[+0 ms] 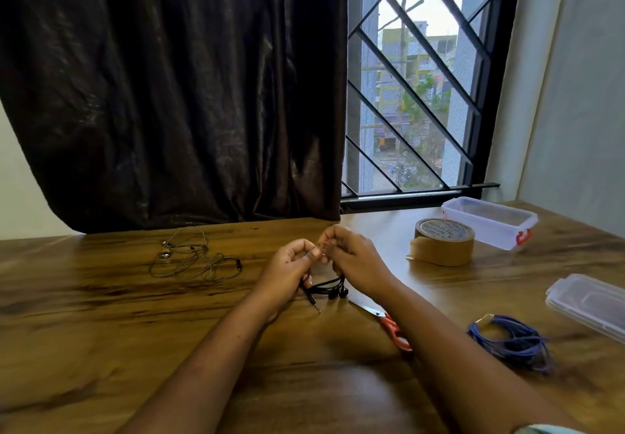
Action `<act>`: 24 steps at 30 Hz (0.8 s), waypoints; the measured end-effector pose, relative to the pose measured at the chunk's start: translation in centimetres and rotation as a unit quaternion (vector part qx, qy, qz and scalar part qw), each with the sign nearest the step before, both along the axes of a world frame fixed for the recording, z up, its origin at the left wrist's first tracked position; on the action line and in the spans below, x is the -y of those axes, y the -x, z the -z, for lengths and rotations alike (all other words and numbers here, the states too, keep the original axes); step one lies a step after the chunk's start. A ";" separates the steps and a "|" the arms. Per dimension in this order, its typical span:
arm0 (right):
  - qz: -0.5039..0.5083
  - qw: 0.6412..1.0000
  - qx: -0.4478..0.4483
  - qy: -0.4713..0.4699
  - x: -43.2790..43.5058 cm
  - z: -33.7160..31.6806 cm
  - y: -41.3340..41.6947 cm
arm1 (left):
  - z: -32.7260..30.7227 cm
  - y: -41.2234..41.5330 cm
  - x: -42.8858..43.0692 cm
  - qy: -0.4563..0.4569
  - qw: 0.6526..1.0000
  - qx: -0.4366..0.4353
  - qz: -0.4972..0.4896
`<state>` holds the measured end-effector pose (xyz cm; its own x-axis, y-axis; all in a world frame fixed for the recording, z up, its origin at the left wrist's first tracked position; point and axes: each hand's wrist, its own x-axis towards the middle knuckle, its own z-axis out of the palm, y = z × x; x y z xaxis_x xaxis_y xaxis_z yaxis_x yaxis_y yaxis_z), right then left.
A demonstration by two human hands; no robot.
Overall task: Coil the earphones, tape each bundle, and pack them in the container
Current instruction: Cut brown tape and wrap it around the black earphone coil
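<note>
Both hands meet above the middle of the wooden table (101,315). My left hand (291,271) and my right hand (355,261) pinch a small piece of brown tape (324,246) between their fingertips. A coiled black earphone bundle (329,288) hangs under the hands, its buds and jack plug pointing down toward the table; which hand carries it is hidden. A loose grey earphone (192,258) lies uncoiled at the left. A coiled blue earphone bundle (510,342) lies at the right. The clear container (490,222) with a red clip stands open at the back right.
A roll of brown tape (443,241) sits beside the container. Orange-handled scissors (385,322) lie under my right forearm. The clear lid (588,301) rests at the right edge. A dark curtain and a barred window rise behind the table.
</note>
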<state>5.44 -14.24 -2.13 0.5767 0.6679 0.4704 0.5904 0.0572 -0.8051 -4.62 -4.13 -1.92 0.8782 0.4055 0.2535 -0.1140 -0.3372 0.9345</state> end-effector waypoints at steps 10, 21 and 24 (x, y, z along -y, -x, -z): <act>-0.008 1.000 -0.004 0.027 0.3 -0.2 -0.2 | 0.0 0.0 0.0 0.061 0.997 -0.014 -0.040; -0.054 0.985 -0.138 0.085 0.6 0.6 -1.0 | 0.9 -0.8 -1.2 0.132 0.983 -0.034 -0.119; -0.046 0.985 -0.136 0.094 0.6 0.7 -1.2 | 1.0 -0.9 -1.5 0.140 0.978 -0.027 -0.150</act>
<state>6.63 -14.80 -2.84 0.5979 0.7833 0.1703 0.3512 -0.0650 -0.9340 -3.73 -2.63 -2.87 0.7182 0.6938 0.0526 0.0024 -0.0781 0.9969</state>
